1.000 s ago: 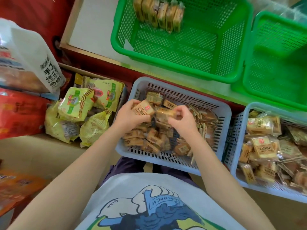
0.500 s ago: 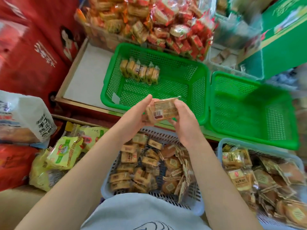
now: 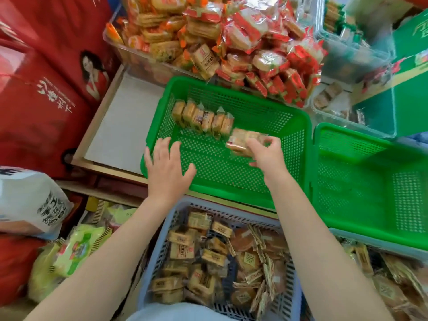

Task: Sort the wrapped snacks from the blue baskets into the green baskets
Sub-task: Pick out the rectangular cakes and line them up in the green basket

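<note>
left hand (image 3: 167, 170) hovered over the 7 o'clock corner of the left green basket (image 3: 298, 144), fingers spread and straight, holding nothing. whether it touched the rim, couldn't tell. row of wrapped snacks (image 3: 203, 118) stood on edge along the basket's 11 o'clock side. right hand (image 3: 266, 150) was at 5 o'clock of that row, fingers curled round a small stack of wrapped snacks (image 3: 240, 140), just beside the row's last pack; contact with the row or basket floor unclear from blur. right green basket (image 3: 370, 181) at 3 o'clock looked empty. blue basket (image 3: 287, 302) at 6 o'clock was full of mixed packs; a second blue basket (image 3: 361, 246) showed at 4 o'clock.

risks, my read: slick wrappers, so the stack could fan out or slip on release. pushing it in against the row could topple the upright packs domino-style. light basket might skid if the left hand didn't brace it.
</note>
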Tool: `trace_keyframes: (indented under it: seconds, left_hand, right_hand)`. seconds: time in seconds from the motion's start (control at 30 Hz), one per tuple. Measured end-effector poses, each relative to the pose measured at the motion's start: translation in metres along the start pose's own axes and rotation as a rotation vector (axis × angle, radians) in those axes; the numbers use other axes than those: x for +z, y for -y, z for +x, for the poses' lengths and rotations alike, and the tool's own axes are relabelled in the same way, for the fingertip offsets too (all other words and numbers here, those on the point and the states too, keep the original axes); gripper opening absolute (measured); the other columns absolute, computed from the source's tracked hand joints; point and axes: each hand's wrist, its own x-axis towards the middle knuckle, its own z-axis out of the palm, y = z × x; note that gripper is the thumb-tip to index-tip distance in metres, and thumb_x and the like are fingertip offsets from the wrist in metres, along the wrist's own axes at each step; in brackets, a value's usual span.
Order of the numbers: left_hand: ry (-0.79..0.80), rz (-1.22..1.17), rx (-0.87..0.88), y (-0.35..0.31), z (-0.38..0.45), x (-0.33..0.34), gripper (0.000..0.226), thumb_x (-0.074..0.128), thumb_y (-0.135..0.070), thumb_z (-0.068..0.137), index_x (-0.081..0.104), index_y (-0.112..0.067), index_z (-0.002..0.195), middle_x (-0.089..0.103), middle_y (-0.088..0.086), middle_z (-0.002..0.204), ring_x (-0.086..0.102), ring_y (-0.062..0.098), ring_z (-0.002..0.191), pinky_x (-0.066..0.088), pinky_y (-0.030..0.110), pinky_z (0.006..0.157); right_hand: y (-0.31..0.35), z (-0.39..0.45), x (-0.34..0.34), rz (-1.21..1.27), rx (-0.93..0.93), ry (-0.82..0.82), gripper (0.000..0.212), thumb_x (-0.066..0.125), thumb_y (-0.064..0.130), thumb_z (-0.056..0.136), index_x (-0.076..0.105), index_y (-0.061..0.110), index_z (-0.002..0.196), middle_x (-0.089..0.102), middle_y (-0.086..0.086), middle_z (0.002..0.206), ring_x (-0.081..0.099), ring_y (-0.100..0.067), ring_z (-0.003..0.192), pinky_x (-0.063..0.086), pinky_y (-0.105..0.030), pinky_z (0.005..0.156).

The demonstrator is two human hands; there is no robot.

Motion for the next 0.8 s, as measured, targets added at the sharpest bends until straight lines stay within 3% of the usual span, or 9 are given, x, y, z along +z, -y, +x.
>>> trace_keyframes:
  seconds: [0.07, 0.13, 0.3, 0.4, 0.47, 0.6, 0.7, 0.8]
  left_hand:
    - [-0.023, 0.173, -0.021, 0.017, 0.001, 0.009, 0.070, 0.043, -0.046, 0.092, 0.033, -0.009, 0.151, 0.019, 0.016, 0.162, 0.006, 0.032, 0.152, 0.003, 0.057, 0.121]
    - [-0.033, 0.171, -0.026, 0.021, 0.002, 0.013, 0.072, 0.039, -0.045, 0.087, 0.034, -0.011, 0.151, 0.017, 0.015, 0.163, 0.004, 0.032, 0.152, 0.002, 0.057, 0.120]
    - [-0.012, 0.160, -0.052, 0.020, 0.003, 0.015, 0.071, 0.039, -0.043, 0.084, 0.041, -0.013, 0.148, 0.019, 0.014, 0.163, 0.006, 0.033, 0.152, 0.013, 0.053, 0.118]
    - [-0.006, 0.157, -0.060, 0.021, 0.004, 0.017, 0.069, 0.040, -0.043, 0.083, 0.045, -0.013, 0.145, 0.021, 0.014, 0.162, 0.007, 0.033, 0.152, 0.018, 0.053, 0.116]
    - [0.001, 0.160, -0.061, 0.021, 0.005, 0.017, 0.068, 0.040, -0.043, 0.083, 0.046, -0.014, 0.144, 0.022, 0.014, 0.162, 0.007, 0.033, 0.152, 0.020, 0.054, 0.115]
    - [0.003, 0.168, -0.058, 0.021, 0.006, 0.016, 0.068, 0.041, -0.043, 0.083, 0.046, -0.014, 0.144, 0.021, 0.013, 0.163, 0.006, 0.034, 0.152, 0.021, 0.054, 0.116]
    - [0.039, 0.166, -0.055, 0.020, 0.005, 0.013, 0.069, 0.039, -0.045, 0.084, 0.043, -0.014, 0.146, 0.018, 0.012, 0.164, 0.002, 0.033, 0.152, 0.016, 0.053, 0.117]
    - [0.047, 0.117, -0.006, 0.021, 0.003, 0.006, 0.066, 0.037, -0.047, 0.087, 0.048, -0.012, 0.142, 0.032, 0.013, 0.159, 0.003, 0.035, 0.152, 0.009, 0.055, 0.119]
  right_hand:
    - [0.008, 0.029, 0.006, -0.191, 0.042, -0.195, 0.085, 0.075, 0.038, 0.081, 0.031, 0.007, 0.146, 0.043, -0.017, 0.145, 0.049, -0.032, 0.128, 0.046, -0.042, 0.103]
    - [0.018, 0.048, 0.018, -0.335, 0.040, -0.306, 0.093, 0.076, 0.040, 0.083, 0.025, 0.000, 0.150, 0.033, -0.022, 0.150, 0.039, -0.035, 0.137, 0.036, -0.038, 0.108]
    - [0.010, 0.083, 0.055, -0.472, -0.057, -0.155, 0.074, 0.070, 0.043, 0.088, 0.043, 0.001, 0.142, 0.037, -0.022, 0.146, 0.047, -0.038, 0.130, 0.040, -0.037, 0.108]
    - [0.001, 0.093, 0.050, -0.332, -0.095, -0.192, 0.045, 0.062, 0.025, 0.093, 0.056, 0.004, 0.133, 0.057, -0.014, 0.130, 0.058, -0.027, 0.112, 0.042, -0.026, 0.088]
    - [-0.003, 0.089, 0.042, -0.220, -0.096, -0.195, 0.041, 0.059, 0.022, 0.096, 0.055, 0.005, 0.134, 0.058, -0.006, 0.115, 0.055, -0.019, 0.100, 0.042, -0.024, 0.085]
    - [-0.006, 0.068, 0.032, -0.122, -0.024, -0.186, 0.039, 0.057, 0.026, 0.098, 0.052, 0.012, 0.134, 0.055, -0.002, 0.115, 0.057, -0.021, 0.102, 0.051, -0.042, 0.096]
    - [-0.002, 0.026, 0.023, -0.073, -0.086, -0.077, 0.023, 0.052, 0.018, 0.098, 0.059, 0.013, 0.119, 0.062, -0.006, 0.107, 0.060, -0.016, 0.082, 0.050, -0.033, 0.068]
    - [-0.004, -0.038, 0.008, 0.040, -0.148, 0.297, 0.019, 0.049, 0.016, 0.097, 0.065, 0.010, 0.088, 0.062, -0.009, 0.078, 0.057, -0.019, 0.063, 0.041, -0.027, 0.049]
